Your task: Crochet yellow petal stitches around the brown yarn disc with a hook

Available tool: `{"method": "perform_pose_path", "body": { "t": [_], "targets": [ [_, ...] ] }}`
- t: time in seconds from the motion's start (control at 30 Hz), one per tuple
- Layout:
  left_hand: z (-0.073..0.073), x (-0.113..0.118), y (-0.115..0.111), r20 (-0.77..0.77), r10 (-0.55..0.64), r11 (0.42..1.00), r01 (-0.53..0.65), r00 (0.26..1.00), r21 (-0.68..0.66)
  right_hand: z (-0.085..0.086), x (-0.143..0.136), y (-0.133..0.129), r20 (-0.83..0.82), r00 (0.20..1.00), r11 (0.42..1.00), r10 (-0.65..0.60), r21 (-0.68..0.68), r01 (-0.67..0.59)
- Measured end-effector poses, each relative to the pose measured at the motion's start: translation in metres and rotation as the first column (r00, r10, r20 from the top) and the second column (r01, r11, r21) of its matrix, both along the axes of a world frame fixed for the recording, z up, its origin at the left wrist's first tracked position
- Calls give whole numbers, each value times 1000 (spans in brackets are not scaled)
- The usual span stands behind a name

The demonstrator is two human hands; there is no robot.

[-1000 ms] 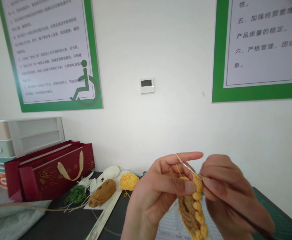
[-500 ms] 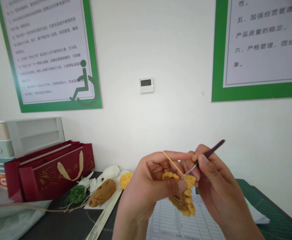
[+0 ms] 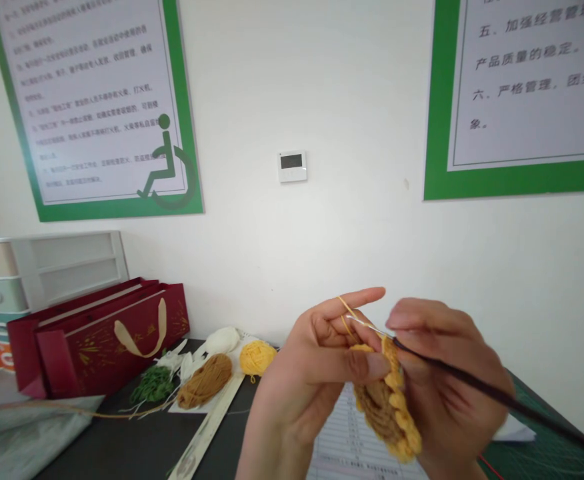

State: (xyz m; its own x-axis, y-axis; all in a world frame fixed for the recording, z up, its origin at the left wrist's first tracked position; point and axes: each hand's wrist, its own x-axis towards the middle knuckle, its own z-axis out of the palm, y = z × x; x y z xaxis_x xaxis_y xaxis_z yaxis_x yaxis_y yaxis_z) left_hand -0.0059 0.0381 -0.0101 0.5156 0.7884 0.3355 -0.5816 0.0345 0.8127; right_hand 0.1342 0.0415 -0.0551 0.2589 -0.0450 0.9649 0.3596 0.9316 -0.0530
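My left hand (image 3: pixel 317 367) pinches a crocheted piece (image 3: pixel 385 407), brown in the middle with a bumpy yellow edge, between thumb and fingers. Its index finger is stretched out, with yellow yarn (image 3: pixel 347 307) looped over it. My right hand (image 3: pixel 457 373) grips a crochet hook (image 3: pixel 452 370) with a dark handle that runs to the lower right. The hook's thin metal tip lies at the top of the piece, by the yarn strand. Some fingers of my right hand are hidden behind the handle and the piece.
Left on the dark table lie a yellow yarn ball (image 3: pixel 257 358), a brown skein (image 3: pixel 205 381), a white ball (image 3: pixel 223 340), green yarn (image 3: pixel 152 387) and a pale strip (image 3: pixel 209 427). Behind stand maroon gift bags (image 3: pixel 102 343) and drawers (image 3: pixel 2 293). Printed sheets (image 3: pixel 345 440) and a green mat (image 3: pixel 537 407) lie beneath my hands.
The hook has swung round, its handle now pointing down to the right instead of up. The crocheted piece has shifted slightly right and down. My left index finger is more raised, apart from my right hand.
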Motion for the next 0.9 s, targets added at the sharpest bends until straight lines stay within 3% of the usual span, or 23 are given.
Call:
{"method": "perform_pose_path", "body": {
  "t": [0.03, 0.07, 0.13, 0.2, 0.3, 0.4, 0.53, 0.77, 0.9],
  "targets": [
    [1, -1, 2, 9, -19, 1000, 19, 1000, -11, 4, -4, -1, -57, 982, 978, 181, -96, -186],
    [1, -3, 3, 17, -22, 1000, 22, 1000, -9, 8, -6, -2, -73, 923, 906, 377, -177, -384],
    [2, -7, 6, 15, -12, 1000, 12, 1000, 23, 14, -7, -3, -137, 790, 729, 598, -317, -607],
    [2, -10, 7, -4, -15, 998, 15, 1000, 60, 16, -4, -3, -170, 714, 619, 680, -389, -682],
    [3, -14, 5, -52, 31, 994, -26, 998, 103, 17, 5, -2, -161, 677, 567, 718, -428, -704],
    [3, -17, 3, -108, 104, 985, -88, 989, 149, 18, 12, 0, -132, 683, 570, 718, -451, -687],
    [0, -21, 5, -149, 138, 970, -104, 979, 219, 17, 20, 4, -55, 725, 622, 686, -473, -624],
    [3, -21, 3, -190, 150, 979, -119, 970, 164, 17, 29, 1, 45, 813, 729, 580, -473, -494],
    [4, -21, 2, -198, 175, 978, -148, 964, 146, 20, 31, -2, 147, 814, 774, 561, -441, -454]
  ]
}}
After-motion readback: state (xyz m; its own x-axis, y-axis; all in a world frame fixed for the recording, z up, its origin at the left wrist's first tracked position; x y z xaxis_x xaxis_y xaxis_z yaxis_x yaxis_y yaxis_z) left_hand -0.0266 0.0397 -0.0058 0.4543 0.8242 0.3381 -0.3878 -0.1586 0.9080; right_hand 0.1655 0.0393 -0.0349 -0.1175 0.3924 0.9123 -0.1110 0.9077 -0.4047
